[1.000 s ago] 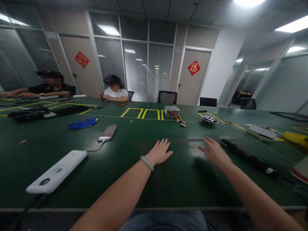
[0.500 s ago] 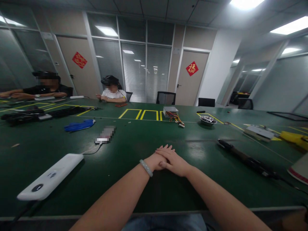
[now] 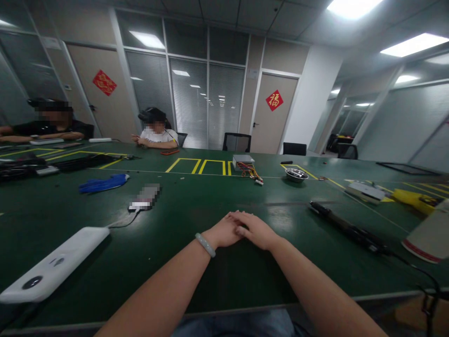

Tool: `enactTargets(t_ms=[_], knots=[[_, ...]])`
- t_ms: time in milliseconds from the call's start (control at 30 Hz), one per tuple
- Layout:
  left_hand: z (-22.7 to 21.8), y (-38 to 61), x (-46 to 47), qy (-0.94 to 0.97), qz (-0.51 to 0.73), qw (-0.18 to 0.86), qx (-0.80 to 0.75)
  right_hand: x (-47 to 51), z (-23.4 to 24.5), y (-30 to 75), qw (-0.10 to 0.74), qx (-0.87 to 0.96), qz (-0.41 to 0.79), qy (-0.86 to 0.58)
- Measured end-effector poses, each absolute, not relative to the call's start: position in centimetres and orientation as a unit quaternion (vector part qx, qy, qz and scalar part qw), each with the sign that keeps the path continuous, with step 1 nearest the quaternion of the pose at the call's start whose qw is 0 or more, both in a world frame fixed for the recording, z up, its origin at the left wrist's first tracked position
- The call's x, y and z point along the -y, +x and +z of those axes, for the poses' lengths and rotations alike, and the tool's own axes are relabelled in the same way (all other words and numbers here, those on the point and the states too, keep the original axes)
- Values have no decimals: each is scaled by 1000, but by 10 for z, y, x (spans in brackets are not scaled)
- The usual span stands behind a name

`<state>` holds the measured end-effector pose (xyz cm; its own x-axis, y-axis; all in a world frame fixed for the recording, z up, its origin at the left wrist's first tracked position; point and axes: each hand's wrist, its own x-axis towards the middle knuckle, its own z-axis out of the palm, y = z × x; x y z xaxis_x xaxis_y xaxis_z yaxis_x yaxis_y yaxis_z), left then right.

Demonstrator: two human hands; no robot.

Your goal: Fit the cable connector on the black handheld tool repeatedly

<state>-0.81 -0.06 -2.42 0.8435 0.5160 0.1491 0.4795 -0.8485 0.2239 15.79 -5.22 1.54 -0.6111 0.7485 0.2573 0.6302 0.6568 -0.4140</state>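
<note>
Nearer than the metal bowl (image 3: 297,180) and to its left, the right hand (image 3: 258,231) is lying over the left hand (image 3: 225,232), any clasp unclear. The bowl is holding indistinct dark items (image 3: 296,173); a black tool (image 3: 345,227) is lying nearer, to its right.

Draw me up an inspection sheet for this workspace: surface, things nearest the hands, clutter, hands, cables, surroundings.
Surface: green table, marked with yellow tape.
Nearest things: black tool lying to the right of the hands; pixelated device to the left; bracelet on the left wrist.
Clutter: white unit, blue glove, grey box, metal bowl with dark contents.
Hands: right hand laid over left hand; held object: nothing seen.
Cables: thin cable between white unit and device; cord from black tool; coloured wires by grey box.
Surroundings: person in white and person in black across the table; chairs; red signs.
</note>
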Motion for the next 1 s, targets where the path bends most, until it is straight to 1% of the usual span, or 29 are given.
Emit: enactTargets(t_ms=[67,133,267,333,433,533,633,867,933,1000], knots=[[-19,-8,2,948,119,104,-275,43,16,185,222,853,88,-464],[-15,-9,4,944,116,119,-284,35,16,228,254,774,3,-579],[-8,-13,6,945,107,130,-282,43,10,340,312,487,-194,-793],[-7,-14,6,945,105,128,-281,60,2,392,310,343,-238,-854],[-6,-14,7,944,103,136,-283,90,-12,452,292,224,-212,-905],[-6,-13,7,941,106,148,-284,108,-16,485,279,203,-139,-928],[-6,-13,7,940,105,156,-283,110,-13,498,264,204,-112,-936],[-7,-11,6,936,113,160,-293,108,1,475,142,237,-54,-960],[-4,-9,7,930,133,159,-304,106,6,449,117,273,-41,-954],[3,-6,10,920,179,150,-316,104,8,413,96,332,-47,-937]])
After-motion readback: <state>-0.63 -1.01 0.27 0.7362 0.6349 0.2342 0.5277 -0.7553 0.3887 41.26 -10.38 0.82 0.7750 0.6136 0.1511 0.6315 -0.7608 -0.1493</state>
